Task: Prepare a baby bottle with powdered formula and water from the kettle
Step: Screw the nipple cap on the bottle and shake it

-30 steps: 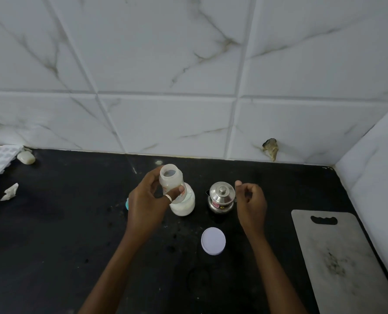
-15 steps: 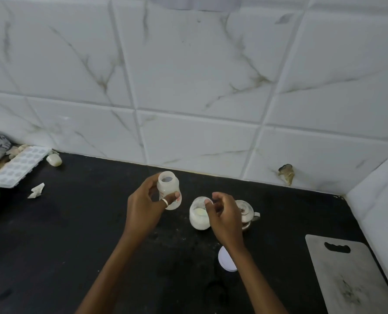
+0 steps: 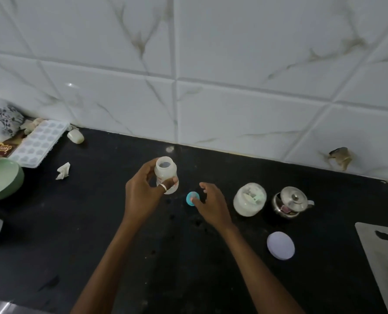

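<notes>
Black counter, white marble-tiled wall. Green bowl cut off at left edge. Left hand grips open baby bottle, mid-counter. Right hand, loosely spread, fingertips touching teal cap, partly hidden. Formula jar, steel kettle toward right back corner.

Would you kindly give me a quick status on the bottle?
Left hand holds open bottle upright. Right hand at teal cap, grip unclear. Formula jar open, nothing in the way.

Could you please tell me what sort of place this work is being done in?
Most likely a home kitchen: a black countertop against white marble-look wall tiles, with an ice cube tray and cutting board.
</notes>
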